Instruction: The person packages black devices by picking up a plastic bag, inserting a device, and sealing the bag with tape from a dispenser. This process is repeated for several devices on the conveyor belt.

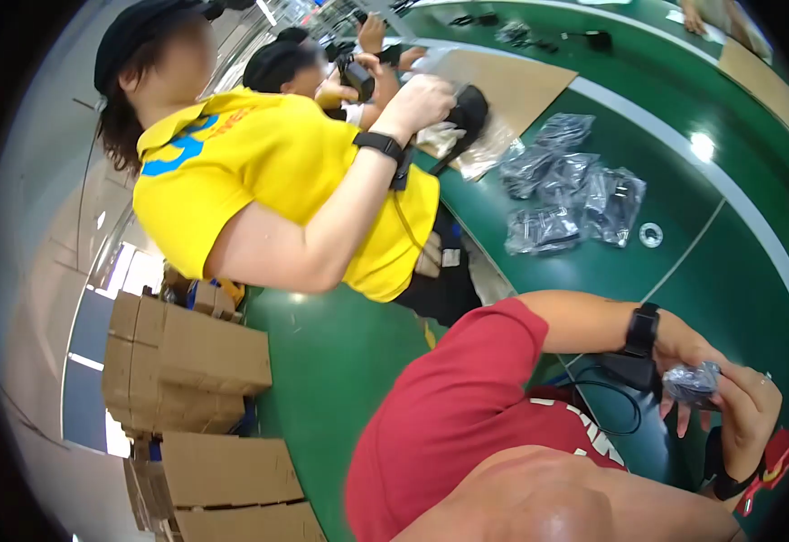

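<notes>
The green tabletop (738,271) carries a heap of bagged parts (575,194). Low on the right, both hands meet on one small clear bag (691,382): the left hand (688,357) pinches it, the right hand (749,411) cups underneath. I'd keep a light grip, lest the plastic tear.

A small crinkled clear plastic bag (691,381) with dark contents sits lengthwise, pinched between both hands.
</notes>
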